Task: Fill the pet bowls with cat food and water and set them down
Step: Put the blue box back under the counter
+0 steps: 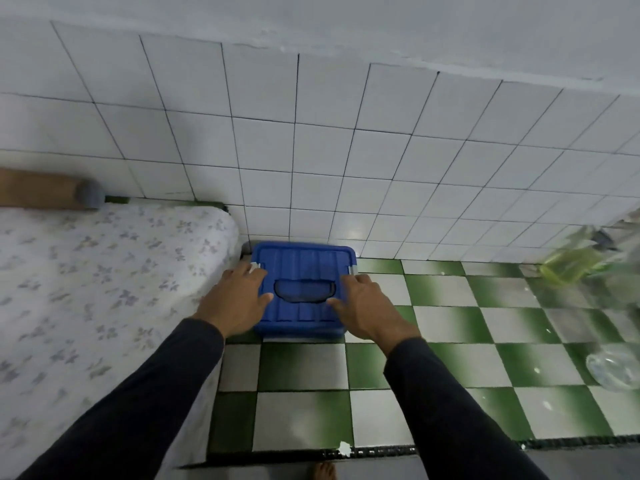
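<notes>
Blue bin [304, 289] between mattress [104, 271], wall [311, 150]

A home, likely a bedroom. A mattress [104, 289] in flowered sheeting lies on the green-and-white checked floor [450, 341] against a white tiled wall [311, 150]. Blurred bottles [571, 265], perhaps, sit at right.

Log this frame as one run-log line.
stage: reaching | left hand: open, at blue box left clip | right hand: open, at right clip | lid: on

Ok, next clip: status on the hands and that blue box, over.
Left hand and right hand open, one on each side of the blue box. Lid on, box on the floor against the wall, bed at its left. No bowls in view.
</notes>
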The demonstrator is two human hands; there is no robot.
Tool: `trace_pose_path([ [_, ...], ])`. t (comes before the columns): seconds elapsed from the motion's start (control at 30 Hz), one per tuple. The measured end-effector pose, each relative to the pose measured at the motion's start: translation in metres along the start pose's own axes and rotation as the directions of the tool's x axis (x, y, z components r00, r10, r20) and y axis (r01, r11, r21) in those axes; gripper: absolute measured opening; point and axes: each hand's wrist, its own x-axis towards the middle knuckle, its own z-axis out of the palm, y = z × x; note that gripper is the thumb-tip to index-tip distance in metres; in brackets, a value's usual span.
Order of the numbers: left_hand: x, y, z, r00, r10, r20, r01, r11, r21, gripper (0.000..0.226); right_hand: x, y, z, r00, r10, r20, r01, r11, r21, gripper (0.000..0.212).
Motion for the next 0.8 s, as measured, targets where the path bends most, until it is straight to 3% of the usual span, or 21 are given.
trace_pose_path([
  [0.27, 0.019, -0.003, 0.025, 0.991, -0.118, -0.069, 0.116, 0.993, -0.032, 0.055, 0.040, 0.023, 0.021, 1.000, -0.009, -0.012, 0.009, 1.000, -0.007, 0.055],
  [0.47, 0.036, -0.005, 0.047, 0.979, -0.174, -0.103, 0.162, 0.980, -0.114, 0.063, 0.065, 0.037, 0.042, 1.000, 0.010, -0.030, -0.009, 0.999, 0.043, 0.073],
  [0.8, 0.056, -0.014, 0.075, 0.954, -0.300, 0.001, 0.288, 0.912, -0.291, 0.069, 0.082, 0.057, 0.071, 0.995, 0.038, -0.088, -0.016, 0.971, 0.239, 0.076],
])
